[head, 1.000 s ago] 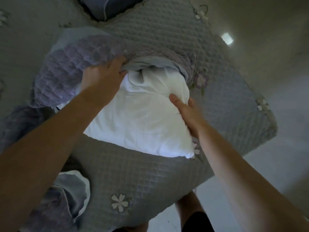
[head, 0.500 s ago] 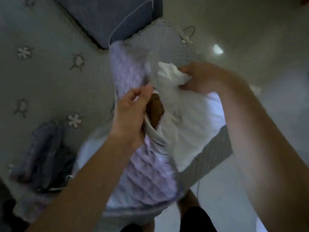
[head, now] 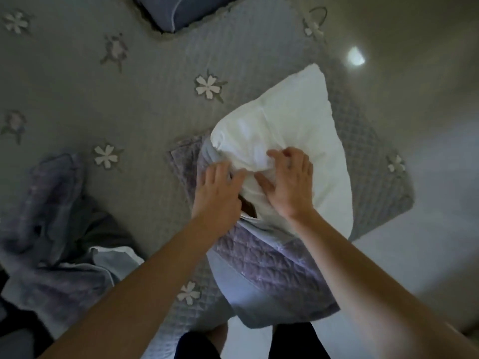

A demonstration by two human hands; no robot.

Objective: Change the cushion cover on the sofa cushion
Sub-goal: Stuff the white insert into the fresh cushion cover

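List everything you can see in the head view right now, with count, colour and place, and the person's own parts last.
White fabric cushion insert: one, white, centre right, upper part bare, lower end in the cover.
Quilted lilac cushion cover: one, lilac with pale blue lining, centre bottom, bunched around the insert's lower end.
Grey quilted sofa throw with white flower appliqués: one, grey, beneath everything.
Dark blue piped sofa cushion: one, dark blue with white piping, top edge.
Crumpled lilac quilted fabric: one heap, lilac and pale blue, lower left.
Pale glossy floor: pale, right side, with a round light reflection.
Left hand: at the cover's opening.
Right hand: fingers spread, pressing on the insert.
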